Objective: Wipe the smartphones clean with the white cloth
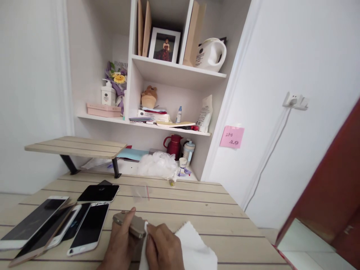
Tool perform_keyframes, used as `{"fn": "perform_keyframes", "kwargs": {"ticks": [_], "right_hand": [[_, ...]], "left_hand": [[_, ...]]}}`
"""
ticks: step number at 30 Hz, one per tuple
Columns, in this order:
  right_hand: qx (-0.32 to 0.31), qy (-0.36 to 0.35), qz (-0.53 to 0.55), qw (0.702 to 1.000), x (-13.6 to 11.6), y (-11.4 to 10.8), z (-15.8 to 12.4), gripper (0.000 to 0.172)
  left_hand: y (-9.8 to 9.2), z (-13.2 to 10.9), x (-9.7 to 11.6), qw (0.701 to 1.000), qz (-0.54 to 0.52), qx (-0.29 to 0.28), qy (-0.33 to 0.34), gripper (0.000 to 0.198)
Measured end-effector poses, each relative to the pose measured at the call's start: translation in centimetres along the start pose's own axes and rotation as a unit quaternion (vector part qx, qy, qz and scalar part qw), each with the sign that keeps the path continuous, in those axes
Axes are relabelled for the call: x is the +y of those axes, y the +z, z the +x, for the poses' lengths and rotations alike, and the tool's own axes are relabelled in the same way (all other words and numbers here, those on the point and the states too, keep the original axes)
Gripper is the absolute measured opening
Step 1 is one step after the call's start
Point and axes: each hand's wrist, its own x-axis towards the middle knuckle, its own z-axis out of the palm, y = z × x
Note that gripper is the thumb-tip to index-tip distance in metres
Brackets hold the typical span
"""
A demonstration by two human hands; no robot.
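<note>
In the head view, your left hand is closed around a gold phone, which you hold on edge over the table. Your right hand is closed too, pinching a white cloth against the phone's end. The step in hand looks like wiping that phone, and the next move calls for working the cloth along the rest of its edge. Your hands hide most of the phone, so you can't judge how clean it is from this view, and no brand shows on it.

To your left on the table lie a large white phone, a gold-rimmed phone, a small white phone and a black phone. Ahead of your hands is a clear bag with a red strip, and beyond it a bundle of plastic wrap.

On the wall, a pink note reads "250" above a smaller, unclear line. The bouquet on the shelf has "FLOWER" behind it, and a small cup shows "CH". The pump bottle has a label too small to read.
</note>
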Motion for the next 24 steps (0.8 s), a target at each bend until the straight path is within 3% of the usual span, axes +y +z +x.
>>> {"fn": "perform_keyframes", "kwargs": {"ticks": [3,9,14,20,24], "right_hand": [[-0.010,0.030,0.004,1.000,0.1,0.0,0.0,0.026],[0.022,-0.021,0.006,1.000,-0.5,0.4,-0.2,0.028],[0.005,0.020,0.010,1.000,0.2,0.3,-0.2,0.026],[0.019,-0.033,0.026,0.999,-0.3,0.3,-0.2,0.030],[-0.015,0.012,0.047,0.999,-0.1,-0.6,0.2,0.029]], "left_hand": [[0.0,0.1,-0.2,1.000,0.018,-0.006,0.014,0.033],[0.3,-0.5,0.0,0.999,0.040,0.012,0.007,0.031],[-0.2,-0.1,-0.2,0.999,0.033,-0.012,0.015,0.033],[-0.8,0.5,-0.7,0.997,0.013,-0.060,-0.052,0.023],[-0.5,0.4,0.1,0.996,-0.010,-0.039,-0.086,0.013]]}}
